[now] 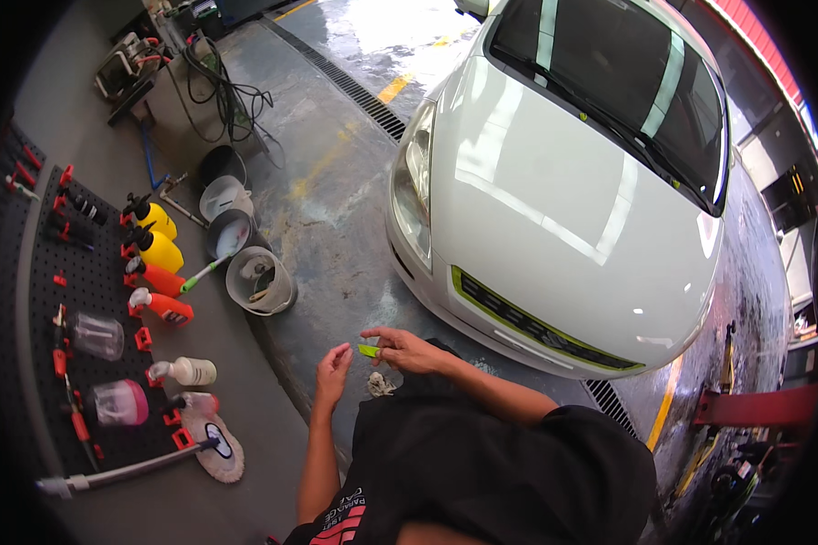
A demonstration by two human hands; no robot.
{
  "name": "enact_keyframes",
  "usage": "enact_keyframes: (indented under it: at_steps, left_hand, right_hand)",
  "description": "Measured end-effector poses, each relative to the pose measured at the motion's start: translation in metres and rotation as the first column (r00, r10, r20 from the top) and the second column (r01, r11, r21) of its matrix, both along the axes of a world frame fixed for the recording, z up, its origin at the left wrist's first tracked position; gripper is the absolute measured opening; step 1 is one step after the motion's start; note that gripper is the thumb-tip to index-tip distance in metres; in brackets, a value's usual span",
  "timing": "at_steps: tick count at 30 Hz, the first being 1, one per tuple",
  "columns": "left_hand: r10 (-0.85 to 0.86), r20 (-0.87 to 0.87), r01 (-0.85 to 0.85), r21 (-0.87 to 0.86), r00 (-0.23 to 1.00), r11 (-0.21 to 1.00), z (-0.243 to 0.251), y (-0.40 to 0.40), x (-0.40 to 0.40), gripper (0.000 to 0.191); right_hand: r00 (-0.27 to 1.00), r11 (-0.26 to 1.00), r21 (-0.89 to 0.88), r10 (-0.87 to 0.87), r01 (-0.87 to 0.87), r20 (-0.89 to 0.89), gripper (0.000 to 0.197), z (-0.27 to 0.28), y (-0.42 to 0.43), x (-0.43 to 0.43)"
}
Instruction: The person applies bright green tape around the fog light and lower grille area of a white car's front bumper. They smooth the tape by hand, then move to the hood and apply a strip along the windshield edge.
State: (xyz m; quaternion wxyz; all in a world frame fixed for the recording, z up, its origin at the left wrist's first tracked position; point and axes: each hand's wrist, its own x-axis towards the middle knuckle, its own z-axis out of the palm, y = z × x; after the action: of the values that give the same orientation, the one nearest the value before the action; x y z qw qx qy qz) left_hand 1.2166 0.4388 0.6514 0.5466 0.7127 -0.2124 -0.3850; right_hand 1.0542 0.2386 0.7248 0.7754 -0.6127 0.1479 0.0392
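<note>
Between the fingers of my right hand (399,351) is a small flat lime-green piece (368,351), which looks like masking tape. My left hand (334,371) is raised just left of it, fingers bent, with nothing visible in it and a small gap to the green piece. In front of me stands a white car (538,177). Green tape (458,281) edges its dark front grille (532,320), and small green bits lie at the base of the windshield (607,75). A crumpled light cloth or rag (380,385) shows below my hands.
Several buckets (261,283) stand along the wall. A pegboard (102,286) carries yellow pump sprayers (155,251), red spray bottles (167,310) and a long-handled wash mop (221,449). Coiled black hoses (225,95) hang farther back. A drain grate (341,78) crosses the floor; a red metal arm (756,407) juts in at right.
</note>
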Motion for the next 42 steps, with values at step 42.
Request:
enact_keyframes:
  at_steps: [42]
  left_hand:
    - [-0.682, -0.033, 0.656, -0.239, 0.731, 0.715, 0.056, -0.561, 0.541, 0.011]
  right_hand:
    - [0.562, 0.561, 0.095, -0.827, 0.822, 0.012, 0.055, 0.007, -0.341, 0.491]
